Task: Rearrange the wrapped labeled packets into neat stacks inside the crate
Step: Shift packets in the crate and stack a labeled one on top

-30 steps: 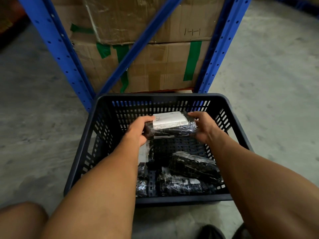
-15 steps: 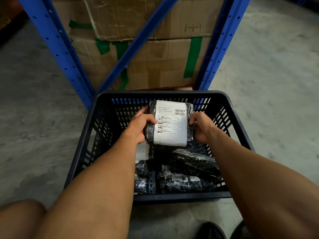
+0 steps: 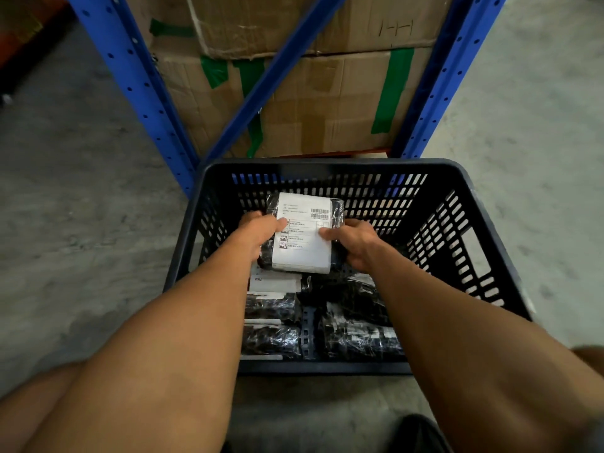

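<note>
A dark slotted plastic crate [image 3: 457, 178] stands on the floor in front of me. Both hands hold one black wrapped packet with a white printed label [image 3: 305, 235] facing up, inside the crate towards its far left. My left hand [image 3: 258, 233] grips the packet's left edge, my right hand [image 3: 353, 243] its right edge. Below it, several more wrapped packets lie on the crate floor: two with white labels at the near left [image 3: 271, 305], and black ones at the near right [image 3: 356, 335]. My forearms hide part of them.
A blue steel rack [image 3: 137, 93] with a diagonal brace rises just behind the crate, holding taped cardboard boxes [image 3: 327, 103]. Grey concrete floor [image 3: 81, 240] lies on both sides. My knee [image 3: 29, 407] shows at the lower left, a dark shoe [image 3: 421, 433] at the bottom.
The packet was tilted so its label faces up, then lowered a little and shifted left inside the crate. Both hands kept hold of it.
</note>
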`<action>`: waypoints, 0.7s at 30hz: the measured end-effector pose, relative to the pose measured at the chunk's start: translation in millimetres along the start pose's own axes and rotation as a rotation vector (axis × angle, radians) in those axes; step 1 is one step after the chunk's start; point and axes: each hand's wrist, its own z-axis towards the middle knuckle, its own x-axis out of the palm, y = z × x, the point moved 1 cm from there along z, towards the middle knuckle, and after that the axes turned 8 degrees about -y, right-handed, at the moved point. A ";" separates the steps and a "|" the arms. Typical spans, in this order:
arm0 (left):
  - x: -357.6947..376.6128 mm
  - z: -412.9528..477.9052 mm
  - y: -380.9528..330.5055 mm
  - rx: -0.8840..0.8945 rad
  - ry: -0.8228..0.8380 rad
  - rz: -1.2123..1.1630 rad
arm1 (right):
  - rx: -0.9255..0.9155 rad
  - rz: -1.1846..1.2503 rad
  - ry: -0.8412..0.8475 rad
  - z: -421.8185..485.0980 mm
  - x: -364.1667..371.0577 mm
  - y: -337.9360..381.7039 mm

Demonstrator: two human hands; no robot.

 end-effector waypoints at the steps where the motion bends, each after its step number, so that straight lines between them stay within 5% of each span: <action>1: -5.5 3.5 3.5 0.017 -0.026 0.046 | -0.010 -0.004 -0.002 0.4 9.8 -3.1; 7: -25.5 19.1 27.2 0.065 -0.194 0.354 | -0.014 -0.169 -0.100 10.9 55.5 -23.3; 21: -28.7 39.4 49.1 0.032 -0.153 0.680 | 0.037 -0.325 -0.166 22.4 77.7 -46.6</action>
